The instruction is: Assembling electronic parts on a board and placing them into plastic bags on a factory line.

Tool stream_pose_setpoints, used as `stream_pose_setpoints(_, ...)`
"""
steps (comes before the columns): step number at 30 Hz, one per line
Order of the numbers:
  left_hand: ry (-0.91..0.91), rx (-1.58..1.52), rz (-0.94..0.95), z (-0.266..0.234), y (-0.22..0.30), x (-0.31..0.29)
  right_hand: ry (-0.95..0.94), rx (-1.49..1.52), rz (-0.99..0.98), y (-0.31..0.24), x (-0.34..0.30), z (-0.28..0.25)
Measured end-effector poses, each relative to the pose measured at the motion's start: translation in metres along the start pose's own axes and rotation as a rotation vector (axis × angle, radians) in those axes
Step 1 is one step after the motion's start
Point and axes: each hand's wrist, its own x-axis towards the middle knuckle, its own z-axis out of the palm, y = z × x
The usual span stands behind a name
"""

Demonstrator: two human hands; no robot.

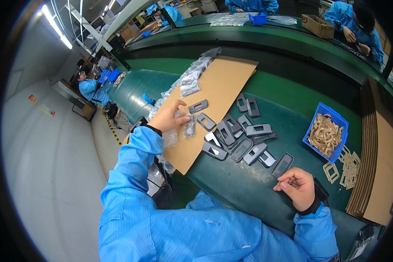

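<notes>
My left hand (167, 117) is over the cardboard sheet (226, 83), fingers curved and apart. Its thumb is beside a grey part in a clear bag (189, 126), and I cannot tell whether they touch. Just right of its fingertips lie a small grey plastic frame (198, 106) and another grey frame (206, 122). My right hand (296, 187) is above the green table, thumb and fingers pinched together; whatever is between them is hidden or too small. A dark grey frame (290, 160) reaches up to its knuckles. Several grey frames (225, 132) lie heaped between my hands.
A blue bin (309, 139) of tan pieces stands at right, with loose tan frames (349, 168) beside it. Folded cardboard (382, 161) stands at the right edge. Bagged parts (190, 78) line the sheet's left side. People in blue work beyond the green ledge (275, 39).
</notes>
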Motion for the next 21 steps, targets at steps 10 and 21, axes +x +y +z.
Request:
stream_pose_setpoints(10, -0.152, -0.180, -0.181, 0.003, -0.008, 0.002, 0.001, -0.006, 0.014, -0.002, -0.001, 0.001)
stream_pose_setpoints(21, -0.222, 0.110, -0.374, -0.020, -0.014, 0.035, 0.003, 0.027, 0.001, -0.001, -0.001, -0.001)
